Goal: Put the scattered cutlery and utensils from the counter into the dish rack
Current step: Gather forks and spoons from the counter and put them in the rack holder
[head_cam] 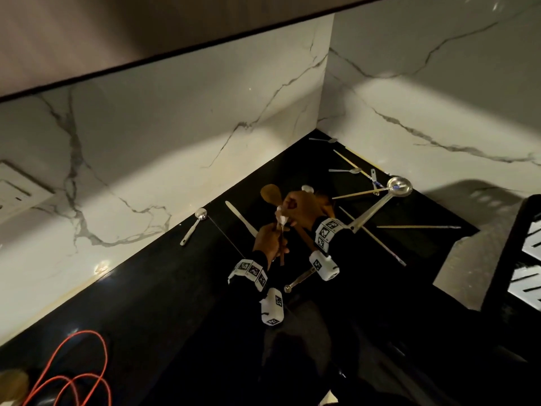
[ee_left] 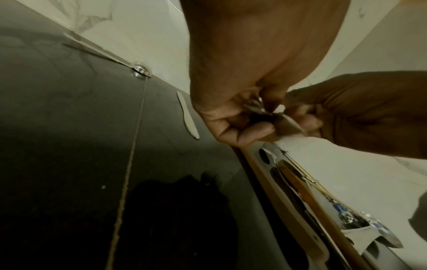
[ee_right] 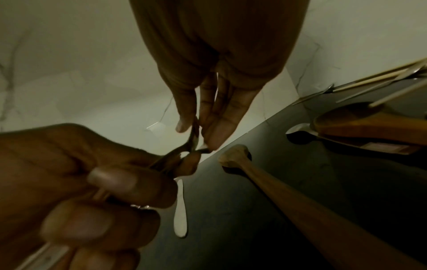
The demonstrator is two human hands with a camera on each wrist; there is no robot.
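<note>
Over the black counter (head_cam: 175,288) my left hand (head_cam: 269,241) grips a bundle of utensils upright, with a wooden spoon (head_cam: 270,194) sticking out above it. My right hand (head_cam: 301,209) is just right of the bundle, and its thumb and fingers pinch a thin metal utensil (ee_right: 191,144) at the top. In the left wrist view the left hand (ee_left: 242,124) curls round the handles, with the right hand (ee_left: 358,113) beside it. In the right wrist view the right hand (ee_right: 196,133) pinches, and the left hand (ee_right: 92,182) fills the lower left. What kind of metal utensil this is cannot be made out.
A steel ladle (head_cam: 399,186), chopsticks (head_cam: 418,227), two spoons (head_cam: 348,170) and another wooden spoon (ee_right: 254,173) lie in the corner by the marble walls. A round spoon (head_cam: 200,214) and a flat knife (head_cam: 240,216) lie to the left. The dark rack frame (head_cam: 524,235) is at the right edge, and an orange cable (head_cam: 73,376) lies at front left.
</note>
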